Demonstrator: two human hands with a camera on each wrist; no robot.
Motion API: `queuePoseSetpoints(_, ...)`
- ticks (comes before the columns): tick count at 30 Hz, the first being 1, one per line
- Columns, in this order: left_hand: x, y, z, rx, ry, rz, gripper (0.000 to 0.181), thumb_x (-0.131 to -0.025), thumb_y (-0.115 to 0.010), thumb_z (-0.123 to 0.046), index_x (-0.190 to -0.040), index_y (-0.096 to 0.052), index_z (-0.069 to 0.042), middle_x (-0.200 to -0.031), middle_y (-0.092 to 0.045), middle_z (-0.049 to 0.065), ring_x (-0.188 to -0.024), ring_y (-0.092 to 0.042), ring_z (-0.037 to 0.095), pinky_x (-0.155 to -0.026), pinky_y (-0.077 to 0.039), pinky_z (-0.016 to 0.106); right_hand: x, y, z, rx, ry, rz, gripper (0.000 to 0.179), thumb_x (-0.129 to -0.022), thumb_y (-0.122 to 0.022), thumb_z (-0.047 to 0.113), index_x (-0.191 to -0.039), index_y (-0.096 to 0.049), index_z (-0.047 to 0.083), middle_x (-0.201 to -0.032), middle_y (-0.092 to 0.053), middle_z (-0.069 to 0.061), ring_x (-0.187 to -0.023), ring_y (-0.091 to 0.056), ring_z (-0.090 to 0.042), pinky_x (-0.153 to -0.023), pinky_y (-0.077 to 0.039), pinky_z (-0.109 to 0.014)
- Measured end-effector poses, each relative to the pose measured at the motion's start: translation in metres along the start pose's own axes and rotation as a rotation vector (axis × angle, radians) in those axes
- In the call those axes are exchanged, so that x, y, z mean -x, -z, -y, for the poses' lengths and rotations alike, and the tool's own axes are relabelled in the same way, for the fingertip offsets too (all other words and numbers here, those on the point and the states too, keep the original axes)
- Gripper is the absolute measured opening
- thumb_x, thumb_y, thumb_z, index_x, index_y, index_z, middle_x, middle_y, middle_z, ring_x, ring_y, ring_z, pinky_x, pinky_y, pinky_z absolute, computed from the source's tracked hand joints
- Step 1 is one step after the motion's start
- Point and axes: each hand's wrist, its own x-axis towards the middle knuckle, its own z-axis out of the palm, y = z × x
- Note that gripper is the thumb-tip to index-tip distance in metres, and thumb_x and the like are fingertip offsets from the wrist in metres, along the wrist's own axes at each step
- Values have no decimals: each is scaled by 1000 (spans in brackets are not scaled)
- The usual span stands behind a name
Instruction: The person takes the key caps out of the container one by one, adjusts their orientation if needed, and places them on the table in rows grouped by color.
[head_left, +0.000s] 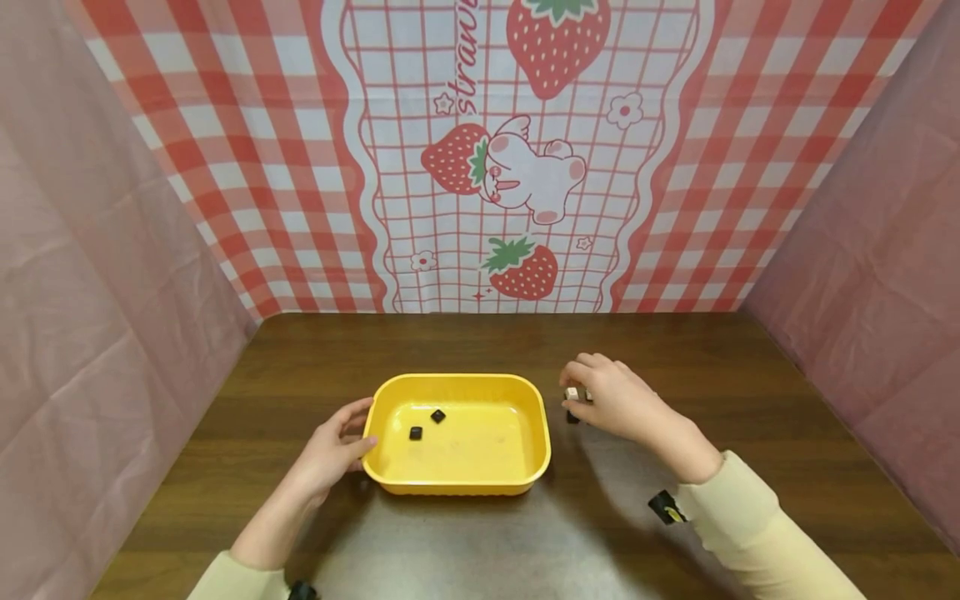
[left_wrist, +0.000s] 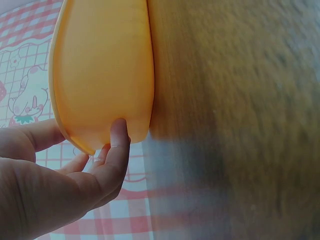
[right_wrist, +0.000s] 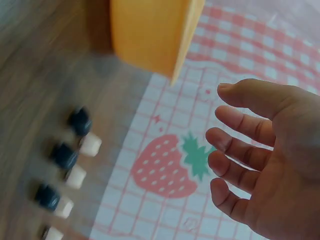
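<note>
A yellow plastic tub (head_left: 457, 485) stands on the table, with two small black square pieces (head_left: 416, 433) lying apart on its floor. My left hand (head_left: 330, 450) holds the tub by its left end; in the left wrist view the thumb crosses the rim and the fingers touch the outer wall. To the tub's right, my right hand (head_left: 617, 397) hovers, fingers loosely bent and apart. Nothing lies between them in the right wrist view. Below it several small black blocks (right_wrist: 80, 121) and white blocks (right_wrist: 91, 145) line up in adjoining pairs; the hand hides some in the head view.
The brown wood-grain table (head_left: 480, 342) meets a strawberry-print checked cloth (head_left: 630, 208) at the back. Pink cloth (head_left: 112, 292) hangs at both sides. A black strap piece (head_left: 666, 507) sits by the right cuff.
</note>
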Motion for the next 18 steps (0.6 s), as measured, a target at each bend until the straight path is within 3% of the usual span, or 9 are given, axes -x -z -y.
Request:
queuePoseSetpoints(6, 0, 1, 0, -4, -1, 1, 56, -92, -53, 3, -143, -34, -4, -135, -44, 28, -112, -54, 38, -70, -56, 36, -11, 4, 22, -11, 0, 5, 23, -75, -79, 23, -91, -64, 14, -87, -60, 1, -80, -54, -16, -67, -47, -35)
queuePoseSetpoints(11, 0, 1, 0, -14, 4, 1, 56, -92, -53, 2, -144, -34, -5, -136, -43, 27, -113, -54, 38, -70, -56, 36, -22, -1, 41, -13, 31, 12, 24, -76, -78, 23, -93, -65, 12, -89, -60, 0, -81, -54, -17, -66, -45, -34)
queuePoseSetpoints(18, 1, 1, 0, -17, 8, 1, 56, -92, -54, 2, -144, -34, -5, -135, -44, 27, -112, -54, 38, -69, -56, 34, -36, -8, 66, -39, 16, 56, 23, -81, -74, 26, -97, -63, 15, -95, -61, -1, -90, -55, -19, -74, -47, -37)
